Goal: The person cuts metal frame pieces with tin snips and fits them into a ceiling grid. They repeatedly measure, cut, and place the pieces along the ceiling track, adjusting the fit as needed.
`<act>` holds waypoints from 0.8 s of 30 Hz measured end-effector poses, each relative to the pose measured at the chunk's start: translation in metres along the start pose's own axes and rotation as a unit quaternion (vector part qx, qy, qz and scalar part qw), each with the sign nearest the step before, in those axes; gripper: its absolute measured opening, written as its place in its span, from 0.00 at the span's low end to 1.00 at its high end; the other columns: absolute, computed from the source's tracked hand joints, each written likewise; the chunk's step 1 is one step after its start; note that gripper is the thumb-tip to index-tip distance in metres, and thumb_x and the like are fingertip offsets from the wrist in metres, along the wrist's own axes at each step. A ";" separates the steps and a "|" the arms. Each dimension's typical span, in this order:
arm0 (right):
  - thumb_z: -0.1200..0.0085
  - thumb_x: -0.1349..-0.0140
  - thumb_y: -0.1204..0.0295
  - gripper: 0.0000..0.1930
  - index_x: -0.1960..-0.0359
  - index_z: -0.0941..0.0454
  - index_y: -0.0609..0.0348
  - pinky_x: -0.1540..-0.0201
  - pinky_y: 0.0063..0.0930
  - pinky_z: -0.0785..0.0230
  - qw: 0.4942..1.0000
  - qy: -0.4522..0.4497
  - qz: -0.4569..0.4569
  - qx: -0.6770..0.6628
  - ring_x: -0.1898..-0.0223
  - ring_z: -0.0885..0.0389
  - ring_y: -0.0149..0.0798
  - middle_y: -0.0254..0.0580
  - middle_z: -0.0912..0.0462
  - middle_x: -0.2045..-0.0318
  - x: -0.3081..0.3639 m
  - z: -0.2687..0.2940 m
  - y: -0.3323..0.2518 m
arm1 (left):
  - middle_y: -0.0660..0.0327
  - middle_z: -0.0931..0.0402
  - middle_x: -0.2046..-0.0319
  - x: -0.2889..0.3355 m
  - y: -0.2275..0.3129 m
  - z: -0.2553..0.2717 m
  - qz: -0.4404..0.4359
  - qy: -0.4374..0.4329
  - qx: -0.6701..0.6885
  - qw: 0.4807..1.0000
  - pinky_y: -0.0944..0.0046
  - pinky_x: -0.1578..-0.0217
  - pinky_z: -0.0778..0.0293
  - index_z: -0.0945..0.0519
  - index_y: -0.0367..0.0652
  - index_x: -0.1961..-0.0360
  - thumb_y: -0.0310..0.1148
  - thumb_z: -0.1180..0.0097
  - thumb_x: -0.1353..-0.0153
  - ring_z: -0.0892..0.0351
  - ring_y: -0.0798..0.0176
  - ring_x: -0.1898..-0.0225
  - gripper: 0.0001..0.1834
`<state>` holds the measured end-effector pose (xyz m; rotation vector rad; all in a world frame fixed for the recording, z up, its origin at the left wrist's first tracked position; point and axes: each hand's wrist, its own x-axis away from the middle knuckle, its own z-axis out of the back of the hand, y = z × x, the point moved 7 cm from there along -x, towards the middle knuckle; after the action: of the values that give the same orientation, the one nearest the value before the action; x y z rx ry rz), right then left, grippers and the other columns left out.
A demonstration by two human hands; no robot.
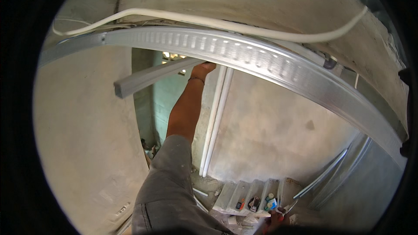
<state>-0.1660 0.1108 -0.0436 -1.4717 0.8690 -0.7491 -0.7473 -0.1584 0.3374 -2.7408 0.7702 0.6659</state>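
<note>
My left hand [203,68] is raised high, a thin band round its wrist. It is closed at the inner end of a grey metal profile [152,77], which juts out to the left. The fingertips are partly hidden behind a long ribbed metal channel [209,48] that crosses the upper view and looks curved. Low at the right, my right hand [281,218] is closed on a red-handled tool [273,223]. That tool's kind is hard to make out.
Above the channel runs a pale flexible conduit [183,16]. Two white pipes [216,122] stand against the plastered wall [270,126]. Below, concrete steps [226,196] hold a black-and-orange item [240,203] and small containers [271,202]. Metal strips [324,172] lean at the right.
</note>
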 end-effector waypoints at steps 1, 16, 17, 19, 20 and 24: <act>0.38 0.35 0.75 0.16 0.47 0.26 0.55 0.90 0.22 0.42 1.000 -0.007 0.003 -0.020 0.89 0.31 0.27 0.37 0.21 0.78 0.003 -0.001 0.000 | 0.53 0.24 0.52 0.006 -0.003 0.008 0.023 0.005 0.019 1.000 0.57 0.50 0.17 0.25 0.33 0.45 0.33 0.48 0.24 0.20 0.55 0.52 0.14; 0.40 0.31 0.74 0.16 0.45 0.27 0.64 0.72 0.29 0.24 0.979 0.119 -0.058 -0.156 0.75 0.16 0.34 0.49 0.13 0.65 0.016 0.117 0.067 | 0.55 0.39 0.54 0.216 -0.177 0.186 0.338 0.271 0.124 0.893 0.53 0.56 0.07 0.25 0.43 0.30 0.25 0.43 0.33 0.21 0.55 0.58 0.29; 0.40 0.31 0.74 0.16 0.45 0.28 0.64 0.72 0.29 0.24 0.977 0.111 -0.056 -0.171 0.75 0.16 0.34 0.49 0.13 0.65 0.015 0.116 0.073 | 0.53 0.38 0.54 0.232 -0.193 0.193 0.356 0.271 0.133 0.884 0.57 0.56 0.07 0.25 0.32 0.33 0.25 0.44 0.31 0.18 0.53 0.59 0.25; 0.41 0.30 0.74 0.15 0.46 0.28 0.64 0.71 0.30 0.24 0.972 0.121 -0.077 -0.184 0.75 0.16 0.35 0.48 0.13 0.64 0.019 0.120 0.087 | 0.54 0.37 0.55 0.267 -0.218 0.213 0.353 0.319 0.129 0.870 0.58 0.59 0.06 0.26 0.43 0.30 0.23 0.43 0.31 0.16 0.53 0.61 0.28; 0.41 0.30 0.74 0.15 0.46 0.28 0.64 0.72 0.29 0.24 0.969 0.129 -0.095 -0.187 0.75 0.16 0.34 0.47 0.13 0.64 0.021 0.120 0.094 | 0.54 0.37 0.56 0.282 -0.230 0.221 0.354 0.346 0.144 0.857 0.59 0.60 0.06 0.26 0.42 0.31 0.23 0.42 0.31 0.15 0.54 0.62 0.27; 0.41 0.30 0.74 0.15 0.44 0.27 0.64 0.75 0.26 0.25 0.964 0.100 -0.096 -0.227 0.75 0.16 0.33 0.45 0.14 0.64 0.033 0.110 0.107 | 0.51 0.38 0.55 0.308 -0.264 0.219 0.393 0.354 0.197 0.826 0.57 0.59 0.06 0.27 0.29 0.34 0.22 0.44 0.30 0.14 0.48 0.64 0.24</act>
<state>-0.0650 0.1373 -0.1608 -1.9309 1.1143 -0.8940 -0.4507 -0.0018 0.0209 -2.1539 1.9761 -0.4515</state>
